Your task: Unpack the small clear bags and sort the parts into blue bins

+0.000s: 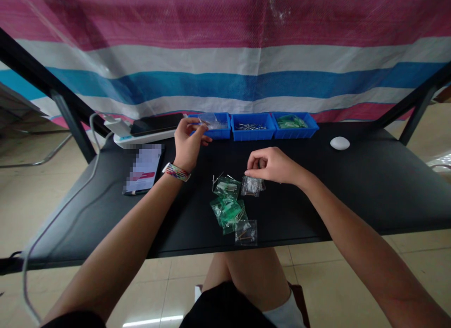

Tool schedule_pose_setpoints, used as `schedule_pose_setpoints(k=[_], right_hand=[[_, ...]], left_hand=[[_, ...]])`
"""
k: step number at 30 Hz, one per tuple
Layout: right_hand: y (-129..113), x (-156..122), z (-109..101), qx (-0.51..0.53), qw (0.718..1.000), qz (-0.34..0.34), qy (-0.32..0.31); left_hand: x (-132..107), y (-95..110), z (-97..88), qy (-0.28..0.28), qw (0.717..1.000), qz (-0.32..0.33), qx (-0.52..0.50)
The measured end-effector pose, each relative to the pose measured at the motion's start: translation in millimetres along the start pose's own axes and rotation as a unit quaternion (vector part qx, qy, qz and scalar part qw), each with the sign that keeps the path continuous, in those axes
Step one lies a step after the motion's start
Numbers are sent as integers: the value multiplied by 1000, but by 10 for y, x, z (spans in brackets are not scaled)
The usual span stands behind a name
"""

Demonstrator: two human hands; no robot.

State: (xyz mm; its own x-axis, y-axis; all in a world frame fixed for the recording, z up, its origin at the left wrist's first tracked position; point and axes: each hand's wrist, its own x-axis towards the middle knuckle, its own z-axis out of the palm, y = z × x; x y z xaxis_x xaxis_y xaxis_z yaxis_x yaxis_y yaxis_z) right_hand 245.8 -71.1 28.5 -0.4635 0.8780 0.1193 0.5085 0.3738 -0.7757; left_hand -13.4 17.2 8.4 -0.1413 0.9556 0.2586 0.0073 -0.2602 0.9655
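A striped sheet (pixel 225 60) in pink, white and blue hangs across the far side, behind a black tabletop (pixel 292 210). Along the table's far edge stand three blue bins: the left bin (pixel 222 133) holds clear plastic, the middle bin (pixel 253 136) thin metal pins (pixel 250 127), the right bin (pixel 298 133) green plastic. A white power strip (pixel 141 140) lies to their left, with a dark flat object (pixel 155 124) on it.

The left hand (pixel 192 142), a woven band (pixel 178 172) at its wrist, is at the left bin's near left corner, fingers bent; whether they pinch the clear plastic, I cannot tell. The right hand (pixel 269 164) is right of the table's middle, fingers curled and thumb near the forefinger, just above a clear packet (pixel 251 185); its grip is hidden.

A phone (pixel 145 168) lies on the left. Between the arms, green packets (pixel 228 211) overlap, with another clear packet (pixel 246 233) at their near end. A white oval object (pixel 340 143) sits far right. Smallest are a few loose pins (pixel 213 183) beside the farther green packets.
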Motion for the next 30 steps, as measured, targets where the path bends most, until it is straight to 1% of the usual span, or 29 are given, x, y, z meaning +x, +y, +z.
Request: schedule_pose_setpoints(k=[3, 6, 10, 13, 16, 19, 21, 24, 27, 30], right_hand=[[-5, -20, -30, -56, 997, 7, -46], [-11, -21, -24, -71, 995, 18, -74], [-13, -11, -15, -44, 995, 21, -92], [-11, -4, -24, 20, 996, 12, -89], [-16, 3, -37, 117, 991, 7, -57], [-33, 16, -24, 224, 974, 17, 2], [-45, 31, 11, 282, 958, 21, 51], [-51, 61, 91, 326, 938, 16, 118], [-39, 87, 174, 346, 924, 14, 162], [-21, 103, 231, 353, 917, 18, 183]], left_hand=[[52, -46, -48, 35, 999, -32, -6], [72, -62, -74, 40, 998, -42, -6], [58, -55, -68, 32, 999, -4, 16], [4, -24, -32, 3, 998, 42, 37], [-86, 46, 15, -61, 995, 70, 36], [-189, 141, 57, -165, 983, 76, 19], [-249, 198, 80, -234, 970, 59, 14], [-315, 253, 112, -326, 945, 22, 21], [-356, 274, 140, -376, 926, -1, 24], [-379, 278, 162, -394, 919, -15, 19]])
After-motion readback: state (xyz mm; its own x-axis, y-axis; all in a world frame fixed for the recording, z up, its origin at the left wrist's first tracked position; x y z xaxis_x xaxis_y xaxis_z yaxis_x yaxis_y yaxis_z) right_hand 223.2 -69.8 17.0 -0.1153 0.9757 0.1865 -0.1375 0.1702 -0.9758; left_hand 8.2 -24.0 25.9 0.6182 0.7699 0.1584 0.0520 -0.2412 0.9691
